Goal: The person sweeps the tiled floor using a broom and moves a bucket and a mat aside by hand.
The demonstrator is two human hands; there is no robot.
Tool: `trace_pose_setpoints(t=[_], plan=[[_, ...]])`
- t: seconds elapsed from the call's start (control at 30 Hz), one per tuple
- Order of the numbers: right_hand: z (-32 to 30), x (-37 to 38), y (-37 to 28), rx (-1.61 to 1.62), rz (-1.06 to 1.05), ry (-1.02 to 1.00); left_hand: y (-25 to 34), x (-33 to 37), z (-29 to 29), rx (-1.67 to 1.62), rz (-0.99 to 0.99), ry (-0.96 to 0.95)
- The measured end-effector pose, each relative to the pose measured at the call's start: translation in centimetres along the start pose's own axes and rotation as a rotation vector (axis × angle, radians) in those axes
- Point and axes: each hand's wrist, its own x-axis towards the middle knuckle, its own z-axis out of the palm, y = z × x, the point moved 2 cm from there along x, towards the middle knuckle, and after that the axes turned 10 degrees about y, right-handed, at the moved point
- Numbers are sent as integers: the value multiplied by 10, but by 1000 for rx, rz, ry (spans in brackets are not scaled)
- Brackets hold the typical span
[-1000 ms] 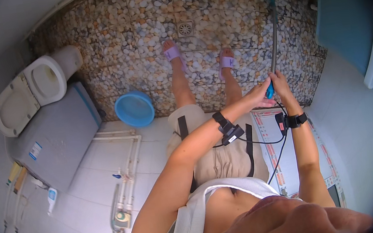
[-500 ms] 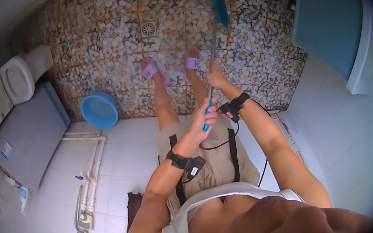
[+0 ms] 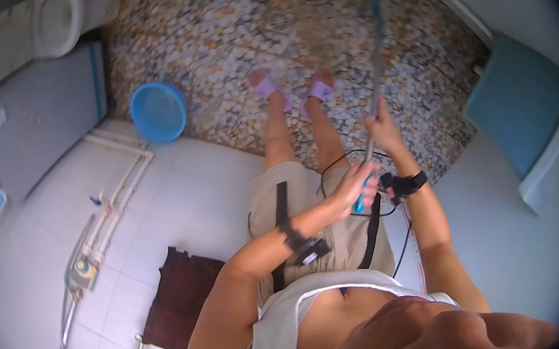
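Observation:
A long-handled floor brush (image 3: 376, 73) slants away from me, its teal head blurred over the pebble-patterned floor near the far right wall. My left hand (image 3: 356, 188) is closed round its blue grip at the near end. Farther up the grey shaft, my right hand (image 3: 385, 131) is wrapped round it. Whether the bristles touch the floor I cannot tell. Both wrists carry black straps with small devices, and a thin black cable hangs by them.
To the left stand a blue basin (image 3: 159, 111), a grey panel (image 3: 43, 116) and a white toilet (image 3: 57, 23). Pipes (image 3: 112, 214) run along the white tiled wall, near a dark red cloth (image 3: 186, 297) on a metal rack. A blue-green cabinet (image 3: 525, 101) is at right.
My view has turned, so the room appears rotated. Both hands and the brush now appear farther right, and the brush head is blurred. More of the dark red cloth shows.

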Motion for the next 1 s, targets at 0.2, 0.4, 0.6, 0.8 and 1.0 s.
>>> trace_pose_setpoints(t=[0.2,0.4,0.6,0.8,1.0], plan=[[42,96,-20,-78,142,-114,56,74,-33,-329,64,-87],[110,44,-11,-246,57,-185,28,16,-86,-232,84,141],[97,-20,-3,28,21,-208,10,-56,-56,-113,30,78],[67,-23,-11,111,64,-93,1,-27,-60,65,24,100],[140,26,17,11,181,-94,45,-9,-112,-60,153,139]])
